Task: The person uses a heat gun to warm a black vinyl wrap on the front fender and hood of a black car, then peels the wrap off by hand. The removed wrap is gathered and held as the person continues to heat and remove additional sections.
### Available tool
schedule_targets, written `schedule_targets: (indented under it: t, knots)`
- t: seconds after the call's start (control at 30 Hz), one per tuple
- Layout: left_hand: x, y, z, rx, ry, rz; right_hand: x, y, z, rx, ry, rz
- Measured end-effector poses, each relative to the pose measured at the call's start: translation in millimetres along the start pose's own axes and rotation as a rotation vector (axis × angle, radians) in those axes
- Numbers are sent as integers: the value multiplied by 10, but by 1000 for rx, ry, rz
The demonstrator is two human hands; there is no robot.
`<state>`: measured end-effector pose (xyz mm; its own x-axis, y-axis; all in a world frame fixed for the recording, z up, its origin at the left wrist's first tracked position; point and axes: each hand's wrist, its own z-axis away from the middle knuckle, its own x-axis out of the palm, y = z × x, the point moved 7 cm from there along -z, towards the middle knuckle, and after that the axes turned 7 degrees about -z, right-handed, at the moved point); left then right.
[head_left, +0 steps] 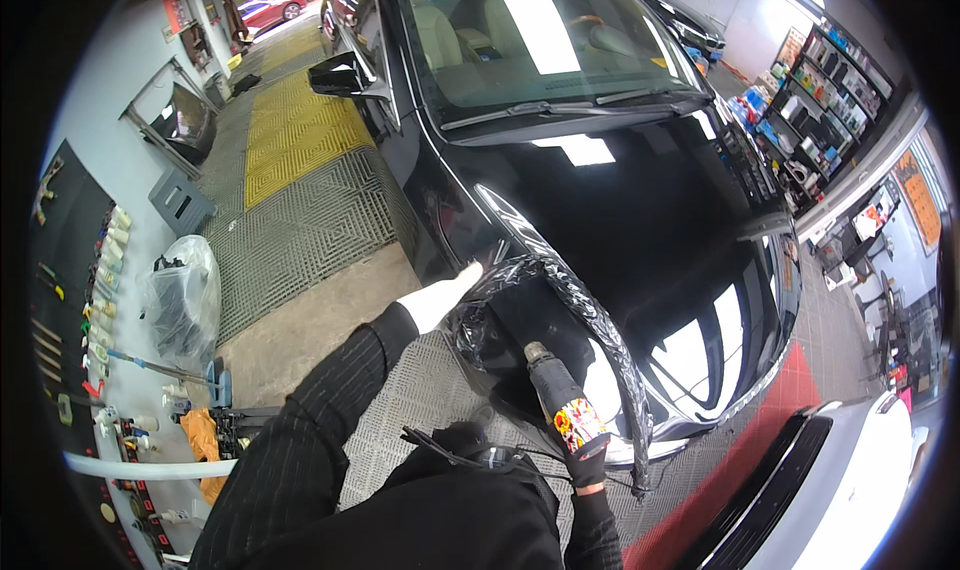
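My left hand [445,298], in a white glove, reaches to the car's front corner. Its fingers close on the edge of a crumpled, shiny film [515,270], though glare blurs the fingertips. More of this loose, wrinkled film [605,335] runs down along the edge of the hood and hangs past the bumper. In my right hand [588,462], which wears a dark glove, is a heat gun [563,400] with a colourful patterned body. Its nozzle [536,351] points up toward the front corner below the film. The black hood [640,200] is glossy with reflections.
A black cable [450,455] crosses in front of my body. At right stands a white car part with a dark grille [770,500]. Wall tools [105,270] and a plastic-covered object [183,295] are at left. Shelves [825,100] of bottles stand at far right.
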<state>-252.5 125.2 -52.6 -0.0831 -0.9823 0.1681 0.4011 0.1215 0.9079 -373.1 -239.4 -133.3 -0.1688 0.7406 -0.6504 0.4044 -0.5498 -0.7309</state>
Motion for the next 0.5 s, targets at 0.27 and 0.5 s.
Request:
schedule_targets:
  t: [0.27, 0.5]
  knots:
    - [-340, -201, -348, -102, -39, -200, 223, 62, -10, 72, -41, -182]
    - [-243, 2, -298, 395, -22, -1253, 369, 238, 26, 90, -210, -16]
